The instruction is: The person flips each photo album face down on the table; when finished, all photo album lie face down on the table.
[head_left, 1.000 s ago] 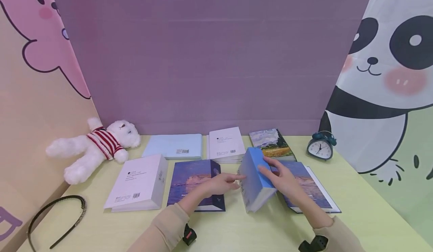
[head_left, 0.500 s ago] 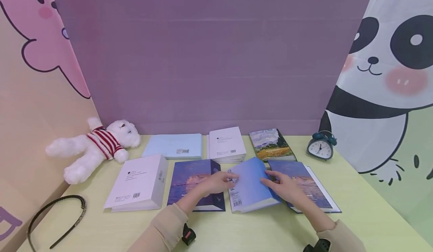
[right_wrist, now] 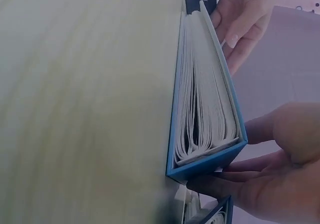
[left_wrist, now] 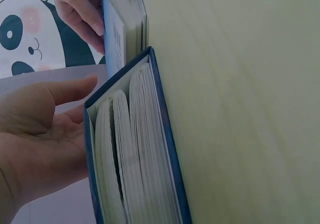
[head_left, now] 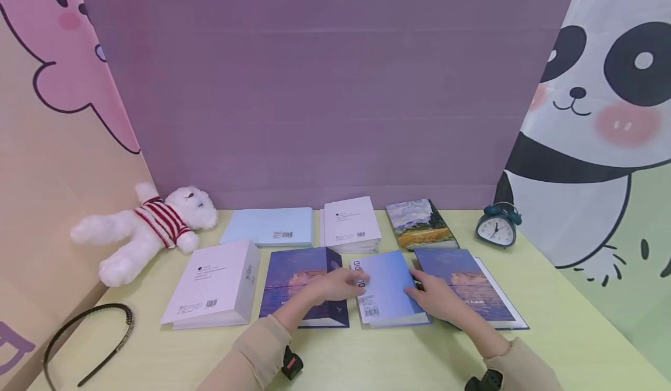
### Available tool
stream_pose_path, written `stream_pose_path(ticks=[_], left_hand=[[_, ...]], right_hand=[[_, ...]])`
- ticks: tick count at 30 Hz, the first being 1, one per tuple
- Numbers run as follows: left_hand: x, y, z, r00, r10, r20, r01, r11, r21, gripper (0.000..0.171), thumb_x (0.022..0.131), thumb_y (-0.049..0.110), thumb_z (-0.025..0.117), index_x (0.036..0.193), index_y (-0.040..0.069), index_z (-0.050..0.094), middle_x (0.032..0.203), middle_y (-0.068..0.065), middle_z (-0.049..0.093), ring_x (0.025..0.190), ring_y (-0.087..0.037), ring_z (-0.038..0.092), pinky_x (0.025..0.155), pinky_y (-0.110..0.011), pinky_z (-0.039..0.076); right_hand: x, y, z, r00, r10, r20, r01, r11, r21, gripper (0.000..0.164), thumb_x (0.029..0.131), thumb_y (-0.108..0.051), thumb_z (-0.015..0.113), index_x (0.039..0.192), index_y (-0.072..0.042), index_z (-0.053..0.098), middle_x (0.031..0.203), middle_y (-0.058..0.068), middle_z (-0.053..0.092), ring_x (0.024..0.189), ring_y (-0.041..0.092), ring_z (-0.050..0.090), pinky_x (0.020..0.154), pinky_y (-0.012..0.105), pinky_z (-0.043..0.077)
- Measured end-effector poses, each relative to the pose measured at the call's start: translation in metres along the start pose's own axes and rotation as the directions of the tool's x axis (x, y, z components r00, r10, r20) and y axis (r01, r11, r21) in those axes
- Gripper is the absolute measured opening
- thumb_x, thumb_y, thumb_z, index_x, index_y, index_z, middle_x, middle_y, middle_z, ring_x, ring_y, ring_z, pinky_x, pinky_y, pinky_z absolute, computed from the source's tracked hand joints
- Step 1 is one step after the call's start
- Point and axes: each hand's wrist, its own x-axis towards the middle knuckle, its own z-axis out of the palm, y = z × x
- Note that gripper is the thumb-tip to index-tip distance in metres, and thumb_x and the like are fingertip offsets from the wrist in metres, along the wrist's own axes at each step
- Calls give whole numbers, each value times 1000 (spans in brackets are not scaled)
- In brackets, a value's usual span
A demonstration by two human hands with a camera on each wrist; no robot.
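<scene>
A blue photo album (head_left: 388, 292) lies on the table between two dark-blue photo albums with a seaside picture, the left one (head_left: 288, 283) and the right one (head_left: 466, 283). My left hand (head_left: 335, 286) reaches over the left dark album, its fingertips at the blue album's left side. My right hand (head_left: 437, 295) is at the opposite side, thumb at the cover's edge. In the right wrist view, the blue album (right_wrist: 207, 94) shows its page ends, and the straight fingers of my right hand (right_wrist: 280, 159) lie along its side.
A thick white album (head_left: 209, 286) stands left. Behind are a light-blue book (head_left: 267, 226), a white album (head_left: 350, 222) and a landscape-cover book (head_left: 419, 225). A plush bear (head_left: 157, 222), black headband (head_left: 128, 327) and alarm clock (head_left: 495, 231) are at the sides.
The blue album has tipped down from standing on its edge to lying on the table. My left hand has shifted slightly left, and my right hand has come down with the album.
</scene>
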Motion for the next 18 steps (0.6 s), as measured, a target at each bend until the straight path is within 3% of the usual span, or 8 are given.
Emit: stream_pose_path(ticks=[8,12,18], left_hand=[[3,4,-2,1000,11,24,-13,998,57,40,95,18,55,134,13,53,143,-8,46,134,-28,39,107,-46,36],[6,2,-4,999,15,36,-17,998,54,40,95,19,55,135,14,52,147,-8,41,136,-28,37,108,-46,35],[10,-2,-5,999,24,44,-26,999,36,41,95,20,55,135,14,51,144,-7,44,135,-27,38,108,-45,35]], right_hand=[[0,0,0,999,31,-7,-30,995,99,57,95,-17,55,139,11,32,137,33,42,124,45,45,97,51,43],[0,0,1,999,37,-16,-35,995,91,55,95,-17,54,138,11,34,138,31,42,125,44,44,98,52,42],[1,0,1,999,27,-24,-26,997,73,55,96,-18,53,138,12,34,138,32,42,124,45,44,97,52,43]])
